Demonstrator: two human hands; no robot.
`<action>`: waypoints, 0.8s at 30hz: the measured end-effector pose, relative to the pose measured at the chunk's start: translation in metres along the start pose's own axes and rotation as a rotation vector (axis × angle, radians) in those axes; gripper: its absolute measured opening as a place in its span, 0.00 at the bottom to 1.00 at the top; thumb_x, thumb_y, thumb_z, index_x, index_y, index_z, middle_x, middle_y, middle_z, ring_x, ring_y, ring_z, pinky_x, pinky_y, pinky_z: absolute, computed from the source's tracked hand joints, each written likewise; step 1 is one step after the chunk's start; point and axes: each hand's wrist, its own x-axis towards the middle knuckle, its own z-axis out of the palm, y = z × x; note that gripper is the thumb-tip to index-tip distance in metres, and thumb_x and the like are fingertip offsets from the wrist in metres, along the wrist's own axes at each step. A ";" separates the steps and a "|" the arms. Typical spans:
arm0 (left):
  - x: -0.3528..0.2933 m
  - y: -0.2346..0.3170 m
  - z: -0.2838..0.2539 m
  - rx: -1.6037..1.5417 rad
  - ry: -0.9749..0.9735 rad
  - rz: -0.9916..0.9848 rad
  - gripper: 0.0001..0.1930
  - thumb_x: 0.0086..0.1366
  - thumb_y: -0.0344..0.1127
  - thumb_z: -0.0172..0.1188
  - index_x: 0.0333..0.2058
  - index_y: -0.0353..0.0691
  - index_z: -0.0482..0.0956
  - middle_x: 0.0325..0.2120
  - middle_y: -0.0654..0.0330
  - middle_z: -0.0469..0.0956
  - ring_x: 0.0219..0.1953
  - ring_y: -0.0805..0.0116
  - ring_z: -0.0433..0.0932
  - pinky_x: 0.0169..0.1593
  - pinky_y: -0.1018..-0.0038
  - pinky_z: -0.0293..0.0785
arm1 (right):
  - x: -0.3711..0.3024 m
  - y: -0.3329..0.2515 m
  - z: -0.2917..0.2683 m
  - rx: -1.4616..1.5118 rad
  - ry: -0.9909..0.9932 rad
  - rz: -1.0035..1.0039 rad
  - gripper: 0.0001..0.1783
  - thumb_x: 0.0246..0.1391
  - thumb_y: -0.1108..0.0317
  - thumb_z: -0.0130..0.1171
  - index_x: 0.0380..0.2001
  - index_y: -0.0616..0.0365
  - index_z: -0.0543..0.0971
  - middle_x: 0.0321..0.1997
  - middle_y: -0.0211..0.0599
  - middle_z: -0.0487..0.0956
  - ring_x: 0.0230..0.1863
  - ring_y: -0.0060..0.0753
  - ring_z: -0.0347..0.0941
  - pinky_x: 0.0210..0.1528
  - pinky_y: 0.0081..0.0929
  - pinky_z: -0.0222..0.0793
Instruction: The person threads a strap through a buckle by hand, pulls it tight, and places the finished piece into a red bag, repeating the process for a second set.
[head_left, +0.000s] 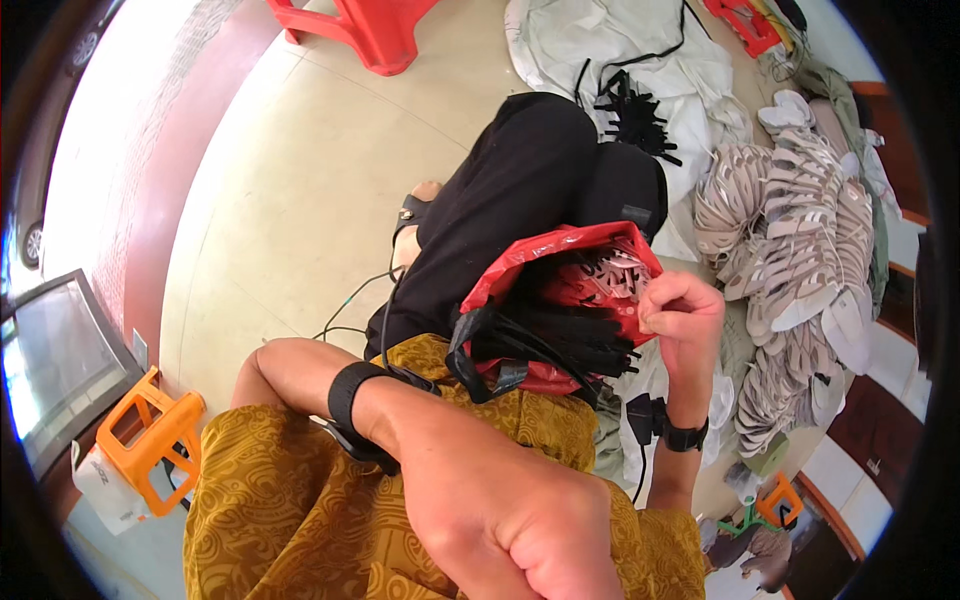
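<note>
An open red plastic bag (pixel 487 283) sits on my lap over my black trousers, with a bundle of black strips (pixel 560 335) inside. My right hand (pixel 688 305) is beside the bag's right rim, fingers curled and fingertips pinched together; whatever they may hold is too small to make out. Close below the camera, my left hand (pixel 510 520) reaches across my patterned mustard top (pixel 300 510). Its fingers run out past the lower edge, so their state is hidden. Each wrist wears a black band.
Strung bunches of grey-beige shoe pieces (pixel 800 220) lie to the right. Ahead, more black strips (pixel 640 118) rest on a white sack (pixel 560 40). A red stool (pixel 375 30) stands at the top, an orange stool (pixel 150 430) at the left. A dark cable (pixel 345 300) trails beside my leg.
</note>
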 end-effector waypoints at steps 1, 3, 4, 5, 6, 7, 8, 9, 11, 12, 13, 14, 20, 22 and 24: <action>0.001 0.001 -0.001 0.005 0.005 0.004 0.08 0.57 0.30 0.52 0.31 0.30 0.72 0.25 0.51 0.74 0.25 0.61 0.74 0.24 0.74 0.67 | -0.001 -0.001 -0.001 -0.013 0.012 -0.014 0.07 0.25 0.84 0.52 0.17 0.66 0.72 0.19 0.34 0.71 0.21 0.21 0.66 0.26 0.15 0.61; 0.000 0.004 -0.005 -0.076 -0.128 -0.092 0.08 0.57 0.30 0.52 0.32 0.29 0.72 0.25 0.51 0.74 0.25 0.60 0.74 0.25 0.75 0.67 | -0.002 -0.004 -0.003 -0.069 0.001 -0.060 0.08 0.26 0.84 0.50 0.18 0.66 0.69 0.17 0.37 0.67 0.17 0.25 0.63 0.20 0.16 0.60; -0.002 0.004 -0.004 -0.110 -0.125 -0.117 0.08 0.57 0.30 0.51 0.32 0.29 0.73 0.24 0.52 0.73 0.24 0.60 0.74 0.24 0.75 0.66 | -0.004 -0.005 -0.006 -0.035 0.018 -0.047 0.08 0.25 0.84 0.51 0.17 0.66 0.70 0.17 0.35 0.69 0.19 0.23 0.64 0.23 0.16 0.60; -0.005 0.007 -0.005 -0.109 -0.121 -0.117 0.08 0.57 0.30 0.51 0.32 0.29 0.73 0.24 0.52 0.73 0.24 0.60 0.74 0.24 0.75 0.66 | -0.005 -0.007 -0.006 -0.003 0.038 -0.035 0.08 0.24 0.84 0.52 0.16 0.66 0.71 0.18 0.34 0.71 0.21 0.22 0.66 0.26 0.15 0.60; -0.007 0.014 -0.006 0.051 -0.137 -0.235 0.09 0.58 0.32 0.51 0.31 0.30 0.71 0.23 0.54 0.71 0.24 0.63 0.71 0.27 0.77 0.65 | -0.004 -0.008 -0.001 0.012 0.043 -0.042 0.08 0.24 0.84 0.52 0.16 0.66 0.72 0.18 0.34 0.71 0.21 0.22 0.66 0.26 0.15 0.60; -0.007 0.017 -0.008 0.204 -0.161 -0.347 0.09 0.59 0.34 0.50 0.31 0.31 0.70 0.22 0.56 0.70 0.23 0.66 0.68 0.30 0.78 0.64 | -0.003 -0.008 0.000 0.005 0.054 -0.039 0.08 0.24 0.84 0.52 0.16 0.66 0.72 0.18 0.34 0.71 0.21 0.22 0.66 0.26 0.15 0.60; 0.002 0.018 0.000 0.075 0.086 0.012 0.08 0.58 0.30 0.51 0.32 0.30 0.72 0.22 0.53 0.72 0.22 0.60 0.73 0.23 0.75 0.66 | 0.000 -0.008 0.001 0.022 0.028 -0.020 0.07 0.25 0.84 0.53 0.16 0.66 0.72 0.18 0.35 0.71 0.21 0.22 0.66 0.25 0.15 0.61; 0.007 0.021 0.000 0.060 0.075 0.011 0.08 0.58 0.30 0.51 0.32 0.30 0.72 0.22 0.53 0.72 0.22 0.60 0.73 0.23 0.75 0.66 | 0.003 -0.009 0.001 0.038 0.004 -0.002 0.07 0.25 0.84 0.53 0.17 0.66 0.72 0.19 0.35 0.71 0.21 0.22 0.66 0.25 0.15 0.61; 0.011 0.028 -0.003 -0.045 0.054 -0.072 0.09 0.58 0.29 0.50 0.35 0.30 0.71 0.24 0.54 0.73 0.23 0.59 0.73 0.23 0.75 0.66 | 0.005 -0.015 0.006 0.067 -0.008 -0.023 0.07 0.27 0.84 0.54 0.18 0.66 0.72 0.19 0.35 0.71 0.21 0.21 0.66 0.25 0.14 0.61; 0.001 0.030 -0.003 0.071 0.021 -0.147 0.10 0.59 0.30 0.48 0.37 0.30 0.69 0.26 0.53 0.73 0.26 0.58 0.73 0.24 0.76 0.67 | 0.005 -0.016 0.009 0.075 -0.048 -0.035 0.07 0.28 0.84 0.54 0.18 0.66 0.73 0.19 0.35 0.71 0.21 0.21 0.66 0.24 0.14 0.61; -0.003 0.036 -0.010 0.047 0.000 -0.155 0.10 0.59 0.30 0.48 0.37 0.30 0.69 0.26 0.53 0.73 0.26 0.58 0.73 0.24 0.76 0.67 | 0.005 -0.019 0.011 0.078 -0.074 -0.046 0.07 0.29 0.84 0.54 0.19 0.66 0.73 0.19 0.34 0.71 0.21 0.21 0.67 0.24 0.13 0.60; -0.003 0.043 -0.018 0.250 0.160 -0.138 0.09 0.58 0.31 0.50 0.33 0.30 0.69 0.21 0.52 0.72 0.21 0.58 0.71 0.23 0.74 0.67 | 0.006 -0.023 0.013 0.097 -0.102 -0.084 0.09 0.29 0.85 0.56 0.22 0.67 0.74 0.21 0.34 0.71 0.22 0.21 0.67 0.24 0.13 0.61; -0.013 0.040 -0.029 0.727 0.914 -0.385 0.09 0.58 0.33 0.52 0.30 0.31 0.69 0.18 0.57 0.72 0.15 0.79 0.66 0.18 0.83 0.62 | 0.009 -0.058 0.033 -0.086 -0.110 -0.400 0.16 0.27 0.83 0.61 0.28 0.65 0.75 0.27 0.34 0.72 0.24 0.19 0.66 0.25 0.12 0.60; -0.015 0.033 -0.031 0.951 0.880 -0.368 0.09 0.58 0.33 0.51 0.30 0.32 0.69 0.19 0.57 0.72 0.16 0.79 0.67 0.19 0.83 0.63 | 0.012 -0.068 0.040 -0.156 -0.117 -0.478 0.17 0.28 0.83 0.61 0.29 0.64 0.75 0.27 0.34 0.72 0.24 0.18 0.66 0.24 0.12 0.59; -0.015 0.030 -0.034 1.344 0.781 -0.314 0.07 0.58 0.30 0.49 0.31 0.31 0.69 0.23 0.59 0.72 0.18 0.79 0.69 0.21 0.83 0.64 | 0.012 -0.073 0.045 -0.265 -0.132 -0.500 0.18 0.29 0.80 0.63 0.31 0.64 0.75 0.27 0.32 0.71 0.22 0.15 0.64 0.22 0.11 0.56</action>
